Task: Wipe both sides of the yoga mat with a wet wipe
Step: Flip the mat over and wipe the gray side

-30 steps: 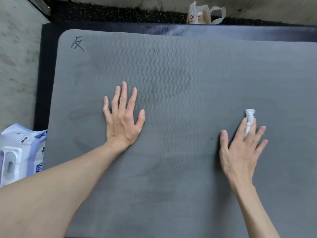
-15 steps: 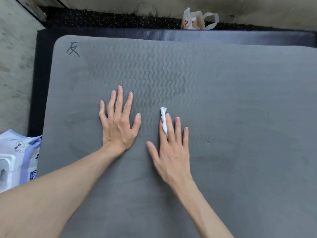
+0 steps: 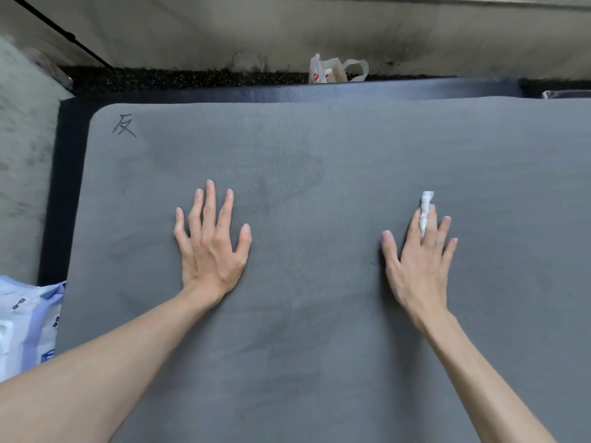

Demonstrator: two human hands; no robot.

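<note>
Your left hand (image 3: pixel 212 247) lies flat on the grey ribbed foam yoga mat (image 3: pixel 319 174), fingers straight and spread, thumb angled out to the right. Your right hand (image 3: pixel 419 260) also lies flat on the mat, well apart from the left, fingers straight and slightly fanned. The white twisted wet wipe (image 3: pixel 425 212) sits pressed under those fingers, its end poking out past the tips of the index and middle fingers. A handwritten black character (image 3: pixel 124 126) marks the mat's corner, far beyond your left fingertips. A pale blue wipes packet (image 3: pixel 28 321) lies off the mat, left of your left forearm.
</note>
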